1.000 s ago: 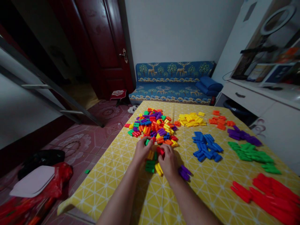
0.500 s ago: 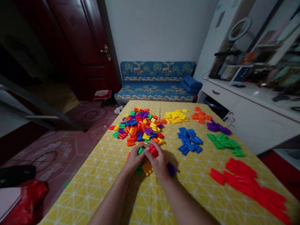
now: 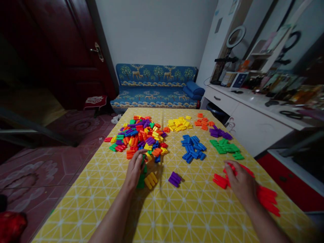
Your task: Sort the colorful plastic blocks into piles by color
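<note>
My left hand [image 3: 136, 166] is closed round small pieces at the near edge of the mixed-colour heap [image 3: 141, 135]; green shows by its fingers. Beside it on the cloth lie green blocks [image 3: 140, 182] and a yellow block [image 3: 151, 180]. A purple block [image 3: 174, 179] sits alone in the middle. Over at the right, my right hand [image 3: 239, 179] is above the red pile [image 3: 268, 199], its fingers curled on a red piece [image 3: 231, 168]. Single-colour piles of blue [image 3: 192, 148], green [image 3: 225, 146], purple [image 3: 220, 132], orange [image 3: 203, 122] and yellow [image 3: 179, 124] blocks lie farther back.
The table [image 3: 177, 216] has a yellow patterned cloth. Behind it stands a blue sofa [image 3: 154, 96]. A white cabinet [image 3: 258, 118] with many items on top is at the right, and a dark red door [image 3: 73, 54] at the left.
My hands have parted. My right hand moved from the middle to the red pile with a red piece; my left hand stayed near the heap. The view has turned to the right.
</note>
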A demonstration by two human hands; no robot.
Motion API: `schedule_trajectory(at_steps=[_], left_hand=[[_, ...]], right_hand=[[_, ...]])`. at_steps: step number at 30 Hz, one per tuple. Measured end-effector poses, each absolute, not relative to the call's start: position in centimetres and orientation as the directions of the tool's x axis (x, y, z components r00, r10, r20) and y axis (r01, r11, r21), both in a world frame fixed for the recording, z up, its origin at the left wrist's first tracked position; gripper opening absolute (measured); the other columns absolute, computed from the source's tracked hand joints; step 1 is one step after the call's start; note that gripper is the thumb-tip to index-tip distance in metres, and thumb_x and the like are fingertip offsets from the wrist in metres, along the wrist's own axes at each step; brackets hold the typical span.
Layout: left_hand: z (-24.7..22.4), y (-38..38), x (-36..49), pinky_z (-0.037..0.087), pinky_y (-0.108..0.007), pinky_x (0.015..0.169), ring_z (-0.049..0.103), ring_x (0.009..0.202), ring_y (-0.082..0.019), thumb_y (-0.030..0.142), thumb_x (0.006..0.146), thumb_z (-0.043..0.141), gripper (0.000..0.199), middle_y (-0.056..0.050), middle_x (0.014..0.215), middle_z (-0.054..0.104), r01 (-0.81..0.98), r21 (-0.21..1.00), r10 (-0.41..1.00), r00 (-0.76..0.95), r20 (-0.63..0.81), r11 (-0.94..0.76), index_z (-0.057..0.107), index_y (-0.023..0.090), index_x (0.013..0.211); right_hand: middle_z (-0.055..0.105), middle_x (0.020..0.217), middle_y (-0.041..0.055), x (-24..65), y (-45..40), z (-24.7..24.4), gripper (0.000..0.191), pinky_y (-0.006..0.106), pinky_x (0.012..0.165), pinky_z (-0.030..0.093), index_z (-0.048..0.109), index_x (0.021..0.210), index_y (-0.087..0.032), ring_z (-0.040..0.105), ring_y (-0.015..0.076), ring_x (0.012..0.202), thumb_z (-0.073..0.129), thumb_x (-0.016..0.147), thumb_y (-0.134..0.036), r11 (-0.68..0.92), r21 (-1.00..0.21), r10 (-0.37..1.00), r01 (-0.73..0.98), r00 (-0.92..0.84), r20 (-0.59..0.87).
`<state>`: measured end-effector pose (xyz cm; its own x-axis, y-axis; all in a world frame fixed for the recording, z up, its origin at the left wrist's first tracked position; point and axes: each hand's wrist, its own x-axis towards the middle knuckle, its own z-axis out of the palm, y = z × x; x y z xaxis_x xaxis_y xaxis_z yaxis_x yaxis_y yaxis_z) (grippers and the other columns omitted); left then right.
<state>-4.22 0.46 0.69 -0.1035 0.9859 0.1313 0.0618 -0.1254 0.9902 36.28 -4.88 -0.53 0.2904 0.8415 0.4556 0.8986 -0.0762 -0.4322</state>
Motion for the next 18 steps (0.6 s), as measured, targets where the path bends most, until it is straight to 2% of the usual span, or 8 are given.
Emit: schedule_trajectory(at_steps=[2, 4, 6, 8, 10, 12, 14, 18], left_hand=[[0.6, 0.5, -4.3, 0.052, -0.029, 0.073, 0.063, 0.088, -0.020, 0.050, 0.092, 0.042, 0.046, -0.008, 0.102, 0.067, 0.160, 0.971, 0.977, -0.096, 0.193, -0.176, 0.063, 0.017, 0.117], [0.2, 0.6, -4.5, 0.048, -0.035, 0.095, 0.059, 0.113, -0.024, 0.046, 0.093, 0.042, 0.044, -0.009, 0.118, 0.066, 0.215, 0.952, 0.969, -0.074, 0.237, -0.217, 0.062, 0.019, 0.121], [-0.5, 0.9, -4.6, 0.044, -0.037, 0.102, 0.056, 0.120, -0.025, 0.043, 0.091, 0.049, 0.043, -0.009, 0.125, 0.063, 0.195, 0.952, 0.966, -0.060, 0.250, -0.235, 0.060, 0.020, 0.125], [-1.3, 1.3, -4.6, 0.048, -0.036, 0.097, 0.059, 0.115, -0.025, 0.042, 0.087, 0.058, 0.046, -0.010, 0.125, 0.064, 0.134, 0.961, 0.966, -0.054, 0.252, -0.243, 0.057, 0.020, 0.127], [-1.9, 1.7, -4.5, 0.051, -0.033, 0.089, 0.062, 0.108, -0.024, 0.041, 0.081, 0.066, 0.049, -0.011, 0.120, 0.066, 0.084, 0.967, 0.968, -0.049, 0.246, -0.242, 0.058, 0.019, 0.125], [-2.1, 1.8, -4.4, 0.053, -0.031, 0.085, 0.064, 0.103, -0.023, 0.040, 0.077, 0.073, 0.050, -0.011, 0.115, 0.068, 0.068, 0.971, 0.972, -0.044, 0.232, -0.229, 0.061, 0.018, 0.121], [-2.1, 1.9, -4.3, 0.053, -0.030, 0.083, 0.065, 0.100, -0.023, 0.040, 0.074, 0.076, 0.050, -0.011, 0.112, 0.069, 0.062, 0.975, 0.975, -0.056, 0.215, -0.212, 0.064, 0.018, 0.117], [-1.9, 2.0, -4.6, 0.053, -0.028, 0.080, 0.067, 0.091, -0.019, 0.039, 0.074, 0.075, 0.046, -0.009, 0.106, 0.071, 0.038, 0.979, 0.969, -0.138, 0.205, -0.202, 0.066, 0.016, 0.114]], right_hand=[[0.073, 0.089, 0.0118, 38.7, -4.7, -1.1, 0.039, 0.041, 0.076, 0.050, 0.068, 0.092, -0.020, 0.065, 0.0277, 0.081, 0.038, 0.090, -0.044, -0.063, -0.281, 0.853, 0.958, 0.198, 0.483], [0.072, 0.092, 0.0120, 39.6, -4.5, -1.4, 0.040, 0.045, 0.078, 0.048, 0.069, 0.086, -0.021, 0.062, 0.0297, 0.084, 0.036, 0.089, -0.043, -0.061, -0.157, 0.860, 0.986, 0.132, 0.493], [0.071, 0.100, 0.0128, 39.0, -4.3, -1.3, 0.039, 0.049, 0.081, 0.047, 0.070, 0.088, -0.022, 0.061, 0.0322, 0.091, 0.037, 0.089, -0.043, -0.084, -0.111, 0.837, 0.990, 0.131, 0.531], [0.070, 0.107, 0.0134, 36.9, -4.3, -1.0, 0.037, 0.051, 0.087, 0.046, 0.070, 0.096, -0.021, 0.059, 0.0328, 0.099, 0.040, 0.089, -0.041, -0.018, -0.165, 0.812, 0.986, 0.111, 0.572], [0.069, 0.109, 0.0132, 33.6, -4.2, -0.6, 0.034, 0.048, 0.093, 0.047, 0.068, 0.101, -0.019, 0.060, 0.0298, 0.104, 0.043, 0.090, -0.039, 0.143, -0.296, 0.823, 0.944, 0.053, 0.565], [0.068, 0.109, 0.0114, 29.5, -4.1, -0.3, 0.030, 0.041, 0.092, 0.050, 0.067, 0.103, -0.020, 0.062, 0.0252, 0.103, 0.046, 0.090, -0.037, 0.276, -0.455, 0.872, 0.847, -0.021, 0.489], [0.068, 0.110, 0.0093, 25.4, -3.8, 0.0, 0.026, 0.036, 0.088, 0.053, 0.068, 0.103, -0.022, 0.064, 0.0222, 0.102, 0.049, 0.090, -0.034, 0.310, -0.565, 0.923, 0.765, -0.100, 0.371], [0.068, 0.115, 0.0089, 19.0, -1.6, 0.9, 0.031, 0.035, 0.098, 0.048, 0.069, 0.111, -0.021, 0.061, 0.0206, 0.110, 0.046, 0.090, -0.019, 0.366, -0.595, 0.929, 0.715, -0.244, 0.278]])
